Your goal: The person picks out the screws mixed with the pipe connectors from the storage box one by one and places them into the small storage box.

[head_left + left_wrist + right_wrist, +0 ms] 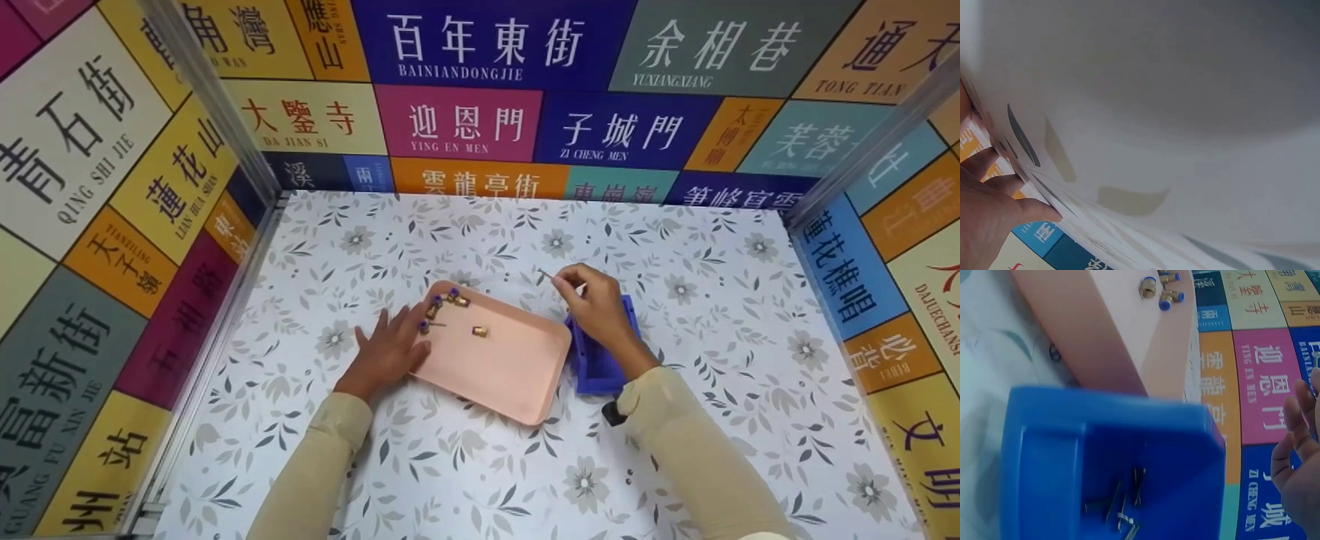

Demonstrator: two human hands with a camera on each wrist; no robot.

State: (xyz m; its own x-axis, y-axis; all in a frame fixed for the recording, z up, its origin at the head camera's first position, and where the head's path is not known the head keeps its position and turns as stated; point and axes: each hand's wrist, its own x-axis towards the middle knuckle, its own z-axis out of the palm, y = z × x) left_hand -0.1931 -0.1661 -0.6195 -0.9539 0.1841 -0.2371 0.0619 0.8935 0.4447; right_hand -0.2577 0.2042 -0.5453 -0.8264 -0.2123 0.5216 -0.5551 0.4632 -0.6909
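My right hand (594,300) pinches a small thin screw (545,274) between thumb and fingertips, above the far end of a blue bin (630,319). In the right wrist view several dark screws (1123,498) lie in the bin. My left hand (388,349) rests at the left edge of a pink tray (517,375), fingers spread. Brass fittings with blue collars (457,300) sit in the tray's far left corner. Near them lies a thin screw-like piece (437,325), and farther right a single brass fitting (480,331).
Tray and bin stand close together on a floral-patterned table cover (480,465). Panels with printed street names (457,124) wall the table at the back and both sides. A black wrist device (613,413) shows below the right sleeve.
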